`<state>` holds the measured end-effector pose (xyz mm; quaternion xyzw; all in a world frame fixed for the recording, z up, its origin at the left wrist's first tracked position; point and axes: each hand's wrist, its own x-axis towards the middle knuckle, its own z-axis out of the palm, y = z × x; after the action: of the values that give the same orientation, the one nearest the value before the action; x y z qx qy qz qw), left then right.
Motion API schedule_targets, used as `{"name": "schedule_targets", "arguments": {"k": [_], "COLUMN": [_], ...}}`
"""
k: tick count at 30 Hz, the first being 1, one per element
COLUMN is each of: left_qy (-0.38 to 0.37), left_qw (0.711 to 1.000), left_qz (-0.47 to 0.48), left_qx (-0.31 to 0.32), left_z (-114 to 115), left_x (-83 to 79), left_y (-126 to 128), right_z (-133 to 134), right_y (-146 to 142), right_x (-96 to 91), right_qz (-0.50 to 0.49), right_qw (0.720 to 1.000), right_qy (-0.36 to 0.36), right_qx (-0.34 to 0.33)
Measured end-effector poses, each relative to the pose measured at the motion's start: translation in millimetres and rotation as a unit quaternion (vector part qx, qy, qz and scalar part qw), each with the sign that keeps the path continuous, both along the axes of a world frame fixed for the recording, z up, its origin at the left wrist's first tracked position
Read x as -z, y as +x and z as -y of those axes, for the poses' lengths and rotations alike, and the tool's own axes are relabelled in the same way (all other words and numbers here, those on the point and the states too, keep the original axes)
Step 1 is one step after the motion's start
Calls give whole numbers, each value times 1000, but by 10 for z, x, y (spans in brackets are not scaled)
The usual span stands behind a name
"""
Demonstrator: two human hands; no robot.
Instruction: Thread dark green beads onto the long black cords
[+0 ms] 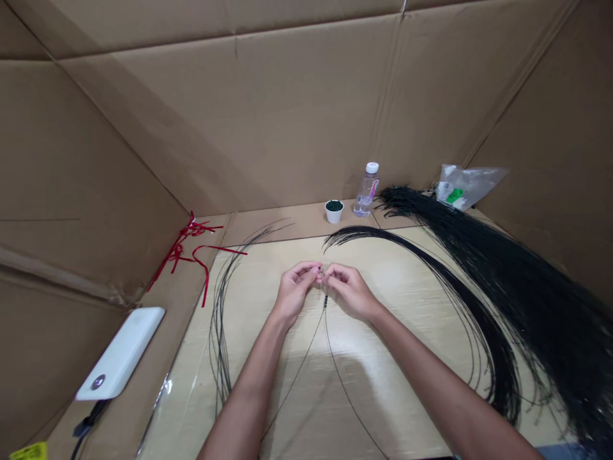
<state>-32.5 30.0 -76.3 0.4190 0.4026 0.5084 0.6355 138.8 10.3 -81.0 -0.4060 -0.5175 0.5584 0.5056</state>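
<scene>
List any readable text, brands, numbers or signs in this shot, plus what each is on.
No text reads with certainty.
Bottle: pink label with pale lettering, too small to read.
Clear bag: white label and green sticker, any print too small and blurred.
Yellow label, bottom-left corner: dark marks, blurred and cut off by the frame.

Table (258,287): pale, glossy, cardboard border (304,227) along far and left sides. On table: loose dark strands (220,326) curving at left; slim dark bundle (472,306) arched at right; outside it, thick bundle (517,281), far end on border. On border: white cup (334,212) beside upright bottle (366,195); clear bag (472,185), far right; red ribbons (178,250), left, one reaching onto table; power bank (122,354), cable (89,421) attached.
</scene>
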Motion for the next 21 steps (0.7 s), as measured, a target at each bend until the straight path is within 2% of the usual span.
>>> {"name": "schedule_targets", "arguments": {"k": [11, 21], "left_qy": [7, 0], "left_qw": [1000, 1000], "left_qz": [-9, -12], "left_qx": [0, -7], "left_z": [1, 19], "left_x": [-1, -59], "left_y": [5, 11], "right_z": [-13, -13], "right_y": [12, 5], "right_x": [22, -28], "right_qz": [26, 10], "right_qw": [999, 1000], "right_qy": [19, 3], "right_qx": [2, 7]}}
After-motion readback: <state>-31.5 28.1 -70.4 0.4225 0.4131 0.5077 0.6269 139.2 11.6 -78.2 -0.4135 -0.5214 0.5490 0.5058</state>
